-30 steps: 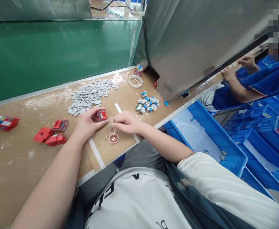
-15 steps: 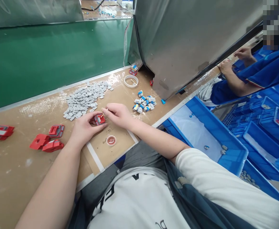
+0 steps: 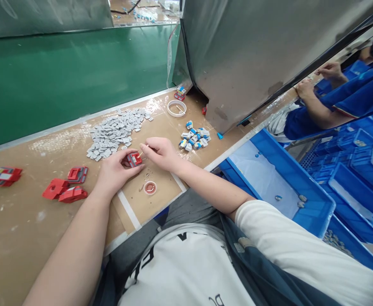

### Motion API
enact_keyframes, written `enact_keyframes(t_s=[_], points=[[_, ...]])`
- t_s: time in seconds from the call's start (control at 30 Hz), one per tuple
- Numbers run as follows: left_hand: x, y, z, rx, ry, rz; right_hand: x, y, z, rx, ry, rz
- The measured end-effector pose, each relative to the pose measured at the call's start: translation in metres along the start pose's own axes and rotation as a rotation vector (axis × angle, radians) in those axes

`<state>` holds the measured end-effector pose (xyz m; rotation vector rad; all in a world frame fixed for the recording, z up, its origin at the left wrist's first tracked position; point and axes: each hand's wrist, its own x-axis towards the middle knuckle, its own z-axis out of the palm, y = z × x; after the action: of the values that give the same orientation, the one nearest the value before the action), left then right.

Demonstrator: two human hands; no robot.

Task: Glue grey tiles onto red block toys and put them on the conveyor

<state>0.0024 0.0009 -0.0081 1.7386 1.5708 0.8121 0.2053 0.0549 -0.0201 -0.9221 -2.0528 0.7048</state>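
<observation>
Between thumb and fingers my left hand [image 3: 118, 168] grips a small red and grey plastic part [image 3: 134, 159]. My right hand [image 3: 161, 154] pinches a thin stick [image 3: 141, 154], whose tip is at the upper face of that part. Just below the hands stands a small round cup [image 3: 150, 188] with reddish liquid in it. A pile of flat grey pieces [image 3: 113, 131] lies beyond my left hand. To the right of my right hand is a heap of white and blue blocks [image 3: 194, 138].
Several red parts [image 3: 66, 190] lie at left, near a red part with white and blue pieces [image 3: 2, 175]. A white ring [image 3: 176, 108] sits beside the metal housing [image 3: 237, 55]. Blue bins [image 3: 282, 182] stand at right, with a co-worker [image 3: 323, 102] behind.
The whole view has shifted slightly. My left hand still holds the red part, which looks a little tilted, and the stick in my right hand has moved slightly towards the part's right edge.
</observation>
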Motion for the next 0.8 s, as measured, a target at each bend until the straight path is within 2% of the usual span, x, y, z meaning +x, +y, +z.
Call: enact_keyframes(t_s=[0.13,0.27,0.43,0.6,0.8], points=[[0.0006,-0.0003,0.0,0.0,0.0,0.005,0.0014,0.0044,0.0036,0.061,0.075,-0.021],[0.0008,-0.0003,0.0006,0.002,-0.003,0.009,0.0014,0.0039,0.0049,0.053,0.038,-0.016],[0.0003,-0.0004,0.0015,-0.007,-0.004,0.006,0.0006,0.0032,0.0041,0.042,0.074,-0.013],[0.0,-0.0003,0.0018,0.0,-0.003,0.007,-0.0009,0.0025,0.0016,0.02,0.056,0.015],[0.0006,-0.0026,0.0033,-0.026,0.012,0.023,-0.0008,0.0023,0.0019,0.102,0.007,-0.018]])
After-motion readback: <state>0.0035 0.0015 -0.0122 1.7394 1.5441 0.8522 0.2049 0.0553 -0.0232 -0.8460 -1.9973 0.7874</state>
